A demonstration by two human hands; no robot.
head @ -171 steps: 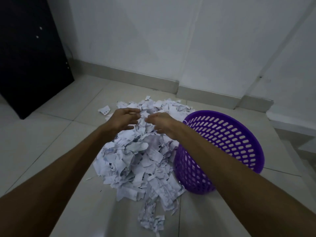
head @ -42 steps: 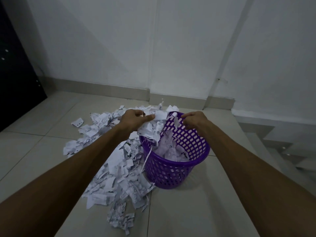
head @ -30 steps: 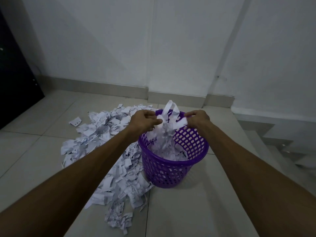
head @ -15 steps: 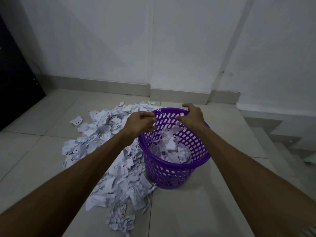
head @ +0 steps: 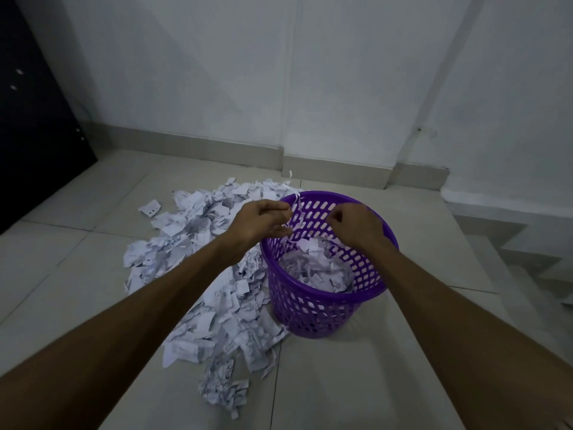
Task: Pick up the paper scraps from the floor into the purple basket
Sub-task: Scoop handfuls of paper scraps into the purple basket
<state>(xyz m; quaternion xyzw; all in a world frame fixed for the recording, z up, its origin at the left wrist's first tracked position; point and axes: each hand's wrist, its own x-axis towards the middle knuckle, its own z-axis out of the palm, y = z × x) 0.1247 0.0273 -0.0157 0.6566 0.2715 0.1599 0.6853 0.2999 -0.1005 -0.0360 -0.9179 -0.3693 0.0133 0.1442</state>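
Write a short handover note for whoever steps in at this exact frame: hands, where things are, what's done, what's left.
Left hand: over the basket's left rim, fingers loosely curled, a thin paper strip hanging at the fingertips.
Right hand: above the basket, fingers curled; nothing visibly held.
Basket: upright on the floor, partly filled with scraps.
Left to do: the big pile on the floor left of the basket, plus a stray piece beyond it.

right hand (head: pixel 356 226) covers basket (head: pixel 310 308) far rim, grip unreadable. Left hand (head: pixel 260 223) hides scraps (head: pixel 214 308) under it. Print on scraps too small. Dark panel (head: pixel 34 125) cropped left.
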